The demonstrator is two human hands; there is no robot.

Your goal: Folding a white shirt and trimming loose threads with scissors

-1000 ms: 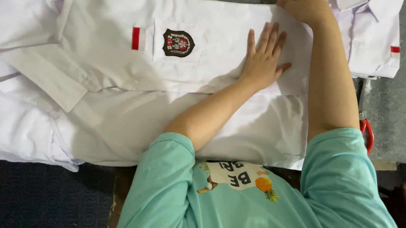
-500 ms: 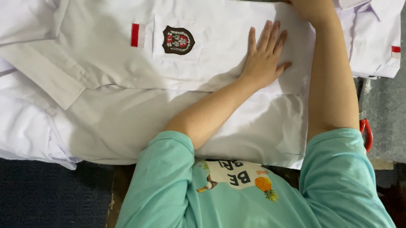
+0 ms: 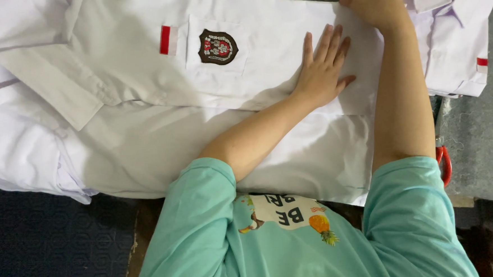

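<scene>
Since the earlier frame little has moved: the left hand (image 3: pixel 323 70) stays spread flat on the white shirt (image 3: pixel 286 46), while the right hand (image 3: pixel 375 2) pinches its far edge. The shirt lies under both hands; soft, light cloth, probably best gripped at folds and edges.

Dark shield badge (image 3: pixel 217 46) on shirt pocket; red-white tab (image 3: pixel 167 40) just left.

Left hand (image 3: pixel 323 70) pressed flat, palm down, fingers (image 3: pixel 331 41) together and pointing away, forearm bare, right hand (image 3: pixel 375 2) just beyond those fingertips, curled in a pinch, arm stretched straight, teal short sleeves
</scene>
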